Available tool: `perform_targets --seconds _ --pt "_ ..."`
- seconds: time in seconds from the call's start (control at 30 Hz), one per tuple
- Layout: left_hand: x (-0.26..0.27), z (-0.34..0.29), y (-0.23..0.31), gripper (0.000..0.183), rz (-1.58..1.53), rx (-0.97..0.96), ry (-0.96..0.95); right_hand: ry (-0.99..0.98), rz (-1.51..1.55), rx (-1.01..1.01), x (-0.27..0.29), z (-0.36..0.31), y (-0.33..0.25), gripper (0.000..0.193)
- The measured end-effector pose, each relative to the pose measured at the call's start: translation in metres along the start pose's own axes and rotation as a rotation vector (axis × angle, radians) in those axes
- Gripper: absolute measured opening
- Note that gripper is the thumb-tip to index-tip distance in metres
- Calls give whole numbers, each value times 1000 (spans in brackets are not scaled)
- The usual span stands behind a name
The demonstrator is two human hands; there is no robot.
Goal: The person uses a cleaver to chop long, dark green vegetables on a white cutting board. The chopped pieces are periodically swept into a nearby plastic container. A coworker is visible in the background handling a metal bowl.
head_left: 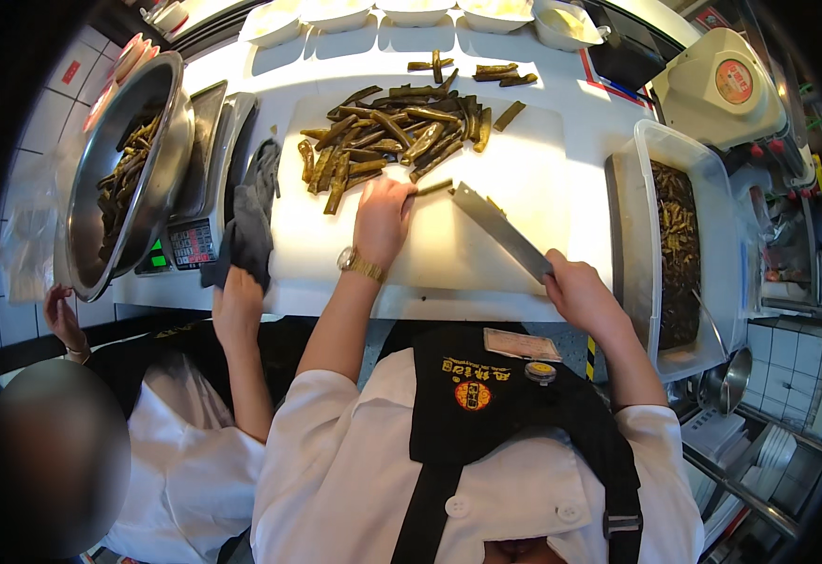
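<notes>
My left hand [384, 214], wearing a gold wristwatch [358, 263], is closed on the end of an olive-brown pickled vegetable strip [433, 188] over the white cutting board [524, 179]. My right hand [580, 289] grips the handle of a cleaver [500, 230]. Its blade slants across the board, its far end close to the strip's free tip. A small sliver lies by the blade, partly hidden. Just beyond my left hand is a loose heap of similar strips [392, 127]. A few more pieces [498, 73] rest behind the heap.
A clear plastic tub [644, 226] of chopped dark pieces stands right, below a cream machine [726, 80]. White food trays [336, 14] line the back. At left, a co-worker's hand [239, 305] touches a grey cloth [253, 211], near a scale [190, 242] and tilted steel bowl [178, 117].
</notes>
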State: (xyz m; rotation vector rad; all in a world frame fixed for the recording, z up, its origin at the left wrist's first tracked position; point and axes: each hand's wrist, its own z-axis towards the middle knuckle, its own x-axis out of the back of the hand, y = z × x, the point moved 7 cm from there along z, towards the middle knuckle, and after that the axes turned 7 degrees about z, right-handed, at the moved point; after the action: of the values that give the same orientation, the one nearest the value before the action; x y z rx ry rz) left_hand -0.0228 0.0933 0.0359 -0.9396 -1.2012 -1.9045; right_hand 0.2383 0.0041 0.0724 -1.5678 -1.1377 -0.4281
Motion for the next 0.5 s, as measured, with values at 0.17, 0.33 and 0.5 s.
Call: perform_targets --seconds 0.17,0.33,0.5 --pt "-2 -46 42 20 59 -168 42 62 88 -48 6 -10 8 16" --pt "-16 -75 68 41 278 -239 10 46 123 53 -2 -9 -3 14" --pt "-31 -77 76 48 208 -170 -68 11 70 71 -4 -7 -14 11"
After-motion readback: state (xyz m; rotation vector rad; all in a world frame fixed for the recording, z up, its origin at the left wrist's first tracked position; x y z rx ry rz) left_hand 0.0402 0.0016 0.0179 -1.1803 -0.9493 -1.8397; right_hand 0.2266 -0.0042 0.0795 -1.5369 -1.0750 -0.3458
